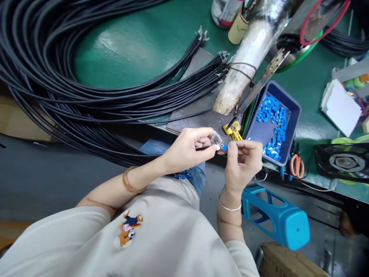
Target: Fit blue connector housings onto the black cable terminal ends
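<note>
My left hand (194,148) pinches the end of a black cable (205,148), close to where its thin coloured wires (220,147) come out. Facing it, my right hand (243,161) has thumb and fingers closed on a small blue connector (225,147), which meets the wire ends. I cannot tell whether the wires are fixed to it. Just beyond the fingertips lies a yellow object (232,130) at the bench edge, under a slanting dark rod (245,104). To the right, a grey-blue tray (291,127) holds many more blue connectors (272,111).
Bundled black cables (129,92) sweep across the green bench (129,46) from the left. A foil-wrapped tube (239,77) slants down above the work spot. Orange-handled scissors (296,165) and a small fan (346,162) are at right; a blue plastic stool (276,215) stands below.
</note>
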Motion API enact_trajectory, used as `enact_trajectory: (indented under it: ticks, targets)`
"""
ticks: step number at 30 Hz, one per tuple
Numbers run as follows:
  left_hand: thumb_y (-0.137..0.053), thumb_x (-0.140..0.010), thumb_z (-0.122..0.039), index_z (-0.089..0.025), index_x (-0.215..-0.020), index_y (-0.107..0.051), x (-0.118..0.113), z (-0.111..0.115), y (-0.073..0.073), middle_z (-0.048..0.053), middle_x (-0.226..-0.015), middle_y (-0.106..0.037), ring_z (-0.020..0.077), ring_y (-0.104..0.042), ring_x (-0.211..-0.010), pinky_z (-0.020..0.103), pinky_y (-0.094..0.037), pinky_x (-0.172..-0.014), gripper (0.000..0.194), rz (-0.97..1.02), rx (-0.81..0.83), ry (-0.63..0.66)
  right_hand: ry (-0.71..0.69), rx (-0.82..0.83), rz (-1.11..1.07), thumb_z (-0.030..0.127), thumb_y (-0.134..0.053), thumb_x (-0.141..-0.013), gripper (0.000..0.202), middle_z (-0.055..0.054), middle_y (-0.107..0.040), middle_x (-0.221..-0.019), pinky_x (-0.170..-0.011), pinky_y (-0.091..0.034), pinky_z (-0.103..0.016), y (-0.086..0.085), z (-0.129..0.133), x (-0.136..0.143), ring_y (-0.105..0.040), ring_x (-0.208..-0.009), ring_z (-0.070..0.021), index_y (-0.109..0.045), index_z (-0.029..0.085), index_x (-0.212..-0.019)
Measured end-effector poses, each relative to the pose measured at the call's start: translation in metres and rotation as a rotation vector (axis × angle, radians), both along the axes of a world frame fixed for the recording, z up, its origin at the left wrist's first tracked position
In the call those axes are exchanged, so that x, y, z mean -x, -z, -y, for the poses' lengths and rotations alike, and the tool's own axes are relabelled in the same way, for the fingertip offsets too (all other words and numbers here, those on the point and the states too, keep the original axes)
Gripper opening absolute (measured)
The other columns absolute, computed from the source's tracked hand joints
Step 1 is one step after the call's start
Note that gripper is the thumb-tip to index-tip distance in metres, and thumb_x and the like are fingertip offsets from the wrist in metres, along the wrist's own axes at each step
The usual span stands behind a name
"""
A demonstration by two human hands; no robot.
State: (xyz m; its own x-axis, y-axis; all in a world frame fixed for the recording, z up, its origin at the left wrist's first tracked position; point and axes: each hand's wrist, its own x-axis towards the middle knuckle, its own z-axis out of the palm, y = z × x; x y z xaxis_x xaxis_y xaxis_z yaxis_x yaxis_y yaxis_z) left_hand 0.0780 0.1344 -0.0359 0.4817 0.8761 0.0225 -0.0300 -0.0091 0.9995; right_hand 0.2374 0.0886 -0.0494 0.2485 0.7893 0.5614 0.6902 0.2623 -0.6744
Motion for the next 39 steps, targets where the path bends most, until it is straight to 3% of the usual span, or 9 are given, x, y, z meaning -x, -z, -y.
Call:
enact_trajectory:
  ticks: [6, 16, 23, 30, 39]
  targets:
    - [-0.058, -0.085, -0.021, -0.015, -0.073, -0.053, -0.006, -0.007, -0.001, -0.007, -0.055, -0.032, 0.0041, -0.026, -0.050, 0.019, -0.021, -0.046, 0.015, 0.015, 0.053, -0.004, -0.025, -0.167, 0.126, 0.013, -0.068, -0.086, 0.011, -0.003, -0.073, -0.096, -0.072, -0.062, -0.031, -0.002, -0.003, 0.002, -0.073, -0.090, -0.0176, -0.063, 0.021, -0.092]
    - [-0.059, -0.085, -0.019, -0.016, -0.070, -0.048, -0.011, -0.017, -0.004, -0.007, -0.056, -0.031, 0.0038, -0.024, -0.049, 0.021, -0.018, -0.045, 0.019, 0.047, 0.109, -0.048, -0.047, -0.118, 0.165, 0.012, -0.071, -0.083, 0.015, -0.004, -0.076, -0.104, -0.073, -0.063, -0.028, -0.001, -0.011, 0.002, -0.075, -0.092, -0.0172, -0.065, 0.021, -0.094]
    - [-0.061, -0.084, -0.019, -0.016, -0.071, -0.051, -0.008, -0.019, -0.009, -0.007, -0.056, -0.031, 0.0042, -0.024, -0.049, 0.022, -0.018, -0.045, 0.016, 0.058, 0.117, -0.053, -0.055, -0.149, 0.239, 0.011, -0.071, -0.082, 0.017, -0.002, -0.077, -0.101, -0.080, -0.063, -0.032, -0.008, -0.014, 0.003, -0.075, -0.092, -0.0182, -0.066, 0.022, -0.093]
    - [-0.059, -0.086, -0.020, -0.015, -0.072, -0.052, -0.006, -0.018, -0.006, -0.007, -0.058, -0.027, 0.0048, -0.022, -0.051, 0.021, -0.018, -0.046, 0.016, 0.021, 0.104, -0.029, -0.038, -0.150, 0.327, 0.012, -0.072, -0.082, 0.016, -0.002, -0.077, -0.100, -0.076, -0.063, -0.031, -0.007, -0.010, 0.004, -0.076, -0.085, -0.0175, -0.063, 0.022, -0.091]
    - [-0.061, -0.084, -0.020, -0.016, -0.069, -0.050, -0.005, -0.014, -0.006, -0.006, -0.054, -0.034, 0.0047, -0.028, -0.049, 0.021, -0.022, -0.046, 0.019, -0.029, 0.070, -0.041, -0.033, -0.159, 0.209, 0.013, -0.068, -0.085, 0.015, -0.003, -0.077, -0.096, -0.070, -0.063, -0.029, -0.004, -0.009, 0.005, -0.076, -0.088, -0.0184, -0.060, 0.022, -0.094]
